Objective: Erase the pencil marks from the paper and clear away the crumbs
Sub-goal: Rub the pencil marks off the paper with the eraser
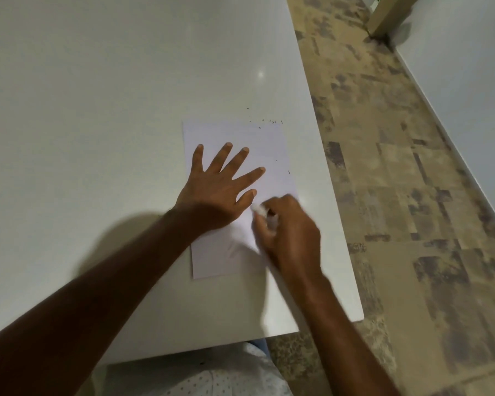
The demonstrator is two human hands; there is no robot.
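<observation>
Left hand (216, 192) lies flat on the paper (269, 150), fingers spread apart; right hand (289, 230), blurred, pinches a white eraser (257, 208) against the sheet at centre frame. Dark crumbs (269, 122) dot the table (97, 110) by the paper's upper edge.

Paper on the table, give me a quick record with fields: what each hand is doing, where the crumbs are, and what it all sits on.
paper: white sheet lying flat on the table
left hand: fingers spread, pressing the sheet flat
right hand: blurred, grip curled round a white eraser at the sheet
crumbs: dark specks along the sheet's far edge, a few on the sheet
surface: white table, sheet near its right edge
</observation>
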